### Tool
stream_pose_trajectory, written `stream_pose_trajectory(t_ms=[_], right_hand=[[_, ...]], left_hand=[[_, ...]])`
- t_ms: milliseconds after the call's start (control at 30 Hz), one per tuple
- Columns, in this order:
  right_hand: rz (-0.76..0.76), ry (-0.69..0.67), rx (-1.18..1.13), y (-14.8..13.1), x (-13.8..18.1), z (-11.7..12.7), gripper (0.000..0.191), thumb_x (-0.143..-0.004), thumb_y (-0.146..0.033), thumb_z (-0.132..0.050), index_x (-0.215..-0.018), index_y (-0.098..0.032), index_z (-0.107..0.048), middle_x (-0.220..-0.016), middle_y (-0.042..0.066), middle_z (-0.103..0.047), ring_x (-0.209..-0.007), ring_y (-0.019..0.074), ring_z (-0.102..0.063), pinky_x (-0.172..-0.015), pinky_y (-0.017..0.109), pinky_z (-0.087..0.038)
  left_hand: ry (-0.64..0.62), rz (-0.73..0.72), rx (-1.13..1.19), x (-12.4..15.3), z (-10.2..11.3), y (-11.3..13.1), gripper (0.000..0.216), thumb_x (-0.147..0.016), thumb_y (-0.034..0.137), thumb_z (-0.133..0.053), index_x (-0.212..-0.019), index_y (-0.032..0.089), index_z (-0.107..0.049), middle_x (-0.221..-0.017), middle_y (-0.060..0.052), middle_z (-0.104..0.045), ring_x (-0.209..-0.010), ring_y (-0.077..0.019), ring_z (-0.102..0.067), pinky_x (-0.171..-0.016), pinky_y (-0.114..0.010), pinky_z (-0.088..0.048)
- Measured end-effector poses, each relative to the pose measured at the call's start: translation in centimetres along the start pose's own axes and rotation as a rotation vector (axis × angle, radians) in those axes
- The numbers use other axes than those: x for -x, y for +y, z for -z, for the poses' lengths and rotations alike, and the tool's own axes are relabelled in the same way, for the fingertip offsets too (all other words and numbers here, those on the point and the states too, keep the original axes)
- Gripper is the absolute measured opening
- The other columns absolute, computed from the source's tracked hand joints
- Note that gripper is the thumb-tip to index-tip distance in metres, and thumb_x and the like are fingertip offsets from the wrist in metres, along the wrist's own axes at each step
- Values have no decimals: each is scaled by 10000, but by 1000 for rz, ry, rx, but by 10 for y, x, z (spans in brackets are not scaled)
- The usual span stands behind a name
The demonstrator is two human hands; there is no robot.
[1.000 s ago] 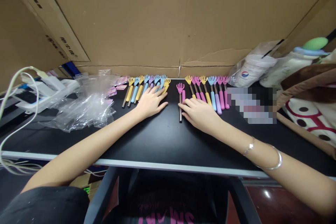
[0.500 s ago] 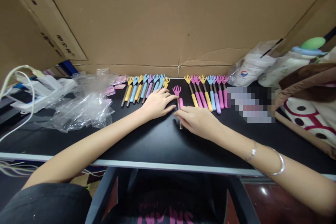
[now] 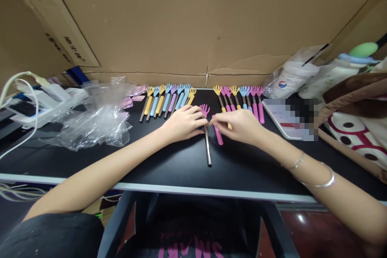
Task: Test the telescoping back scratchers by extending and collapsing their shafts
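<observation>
A back scratcher with a pink claw head [image 3: 204, 109] and a bare metal rod [image 3: 208, 149] lies on the dark desk, rod end toward me. My left hand [image 3: 186, 123] has its thumb and fingertips closed on the neck, just below the claw. Fingertips of my right hand [image 3: 238, 125] are pressed together at the same spot, touching the rod from the right. A separate pink handle sleeve [image 3: 218, 136] shows beneath my right fingers; whether they also grip it is hidden.
Several back scratchers with loose sleeves [image 3: 166, 102] lie left; several with sleeved handles [image 3: 261, 113] lie right. Clear plastic bags [image 3: 105, 125] and a power strip [image 3: 54, 107] are at left. A phone [image 3: 284, 121], paper cup [image 3: 292, 78] and bag [image 3: 356, 129] stand right. Cardboard [image 3: 181, 20] walls the back.
My right hand has moved up and slightly right, toward my left fingertips. The pink sleeve has shifted right and down, apart from the rod. More of the rod now shows, reaching nearer to me.
</observation>
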State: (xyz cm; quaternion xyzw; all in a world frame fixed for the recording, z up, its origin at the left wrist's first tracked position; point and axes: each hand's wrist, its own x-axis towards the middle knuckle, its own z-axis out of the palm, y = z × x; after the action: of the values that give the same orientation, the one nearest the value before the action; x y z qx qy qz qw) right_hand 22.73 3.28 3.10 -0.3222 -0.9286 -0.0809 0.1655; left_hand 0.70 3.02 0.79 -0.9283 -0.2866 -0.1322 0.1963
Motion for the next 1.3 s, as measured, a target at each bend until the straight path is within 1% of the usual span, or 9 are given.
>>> stream_pose_trajectory(t_ms=[133, 267, 367, 467, 600, 800, 967, 1133, 1300], right_hand=[[-109, -21, 78, 19, -2, -3, 214, -859, -315, -467, -850, -239, -666, -672, -25, -678, -592, 96, -584, -506, 222, -246], [-63, -70, 136, 19, -1, -7, 198, -855, -329, -474, -817, -223, -638, -751, -10, -686, -615, 99, -568, -495, 229, -209], [-33, -114, 127, 14, -1, -6, 169, -852, -301, -480, -819, -217, -623, -794, -5, -681, -678, 105, -579, -502, 229, -209], [-5, -158, 85, 10, -2, -5, 130, -841, -263, -502, -830, -221, -625, -799, -9, -672, -740, 111, -593, -527, 220, -245], [49, -191, 65, 7, -1, -6, 145, -852, -230, -492, -829, -223, -635, -793, -6, -669, -738, 112, -589, -555, 221, -278], [107, -185, -6, 6, 1, -7, 181, -848, -161, -475, -875, -229, -640, -849, -5, -656, -738, 105, -576, -573, 219, -294], [136, -176, -91, 7, 2, -9, 181, -871, -222, -460, -950, -220, -623, -917, 15, -614, -685, 96, -540, -583, 220, -321], [64, -149, -128, 5, 1, -15, 214, -848, -268, -525, -1040, -191, -581, -962, 46, -603, -794, 135, -566, -644, 229, -368], [-14, -54, -89, 4, 1, -30, 210, -887, -310, -473, -1024, -194, -582, -914, 51, -629, -814, 155, -582, -657, 249, -372]], left_hand=[[-30, -85, -30, 0, 5, 5, 286, -921, 429, -444, -983, 193, -591, -996, -51, -646, -1043, -216, -516, -862, -333, -352], [-42, -159, -37, -1, 8, 10, 300, -923, 448, -434, -884, 189, -581, -808, -31, -636, -847, -176, -540, -724, -311, -341], [-28, -195, -35, -1, 10, 13, 260, -925, 415, -450, -884, 197, -585, -752, -19, -617, -773, -157, -542, -655, -302, -319], [-43, -186, -16, 0, 14, 14, 230, -913, 404, -480, -898, 204, -593, -729, -1, -610, -704, -138, -557, -614, -288, -316], [-115, -120, 32, 4, 21, 13, 200, -893, 400, -519, -912, 221, -606, -707, 25, -614, -598, -112, -568, -522, -266, -281], [-196, -68, 106, 9, 30, 8, 164, -854, 392, -585, -964, 274, -613, -762, 49, -662, -627, -107, -617, -480, -244, -262], [-227, -35, 150, 10, 32, 6, 194, -834, 419, -603, -966, 279, -627, -785, 46, -675, -608, -103, -619, -477, -230, -273], [-188, 9, 159, 8, 24, 13, 235, -858, 455, -550, -974, 265, -627, -786, 36, -658, -668, -117, -624, -480, -226, -275], [-126, 56, 210, 6, 16, 22, 203, -884, 406, -520, -942, 253, -641, -756, 31, -641, -670, -103, -609, -502, -221, -296]])
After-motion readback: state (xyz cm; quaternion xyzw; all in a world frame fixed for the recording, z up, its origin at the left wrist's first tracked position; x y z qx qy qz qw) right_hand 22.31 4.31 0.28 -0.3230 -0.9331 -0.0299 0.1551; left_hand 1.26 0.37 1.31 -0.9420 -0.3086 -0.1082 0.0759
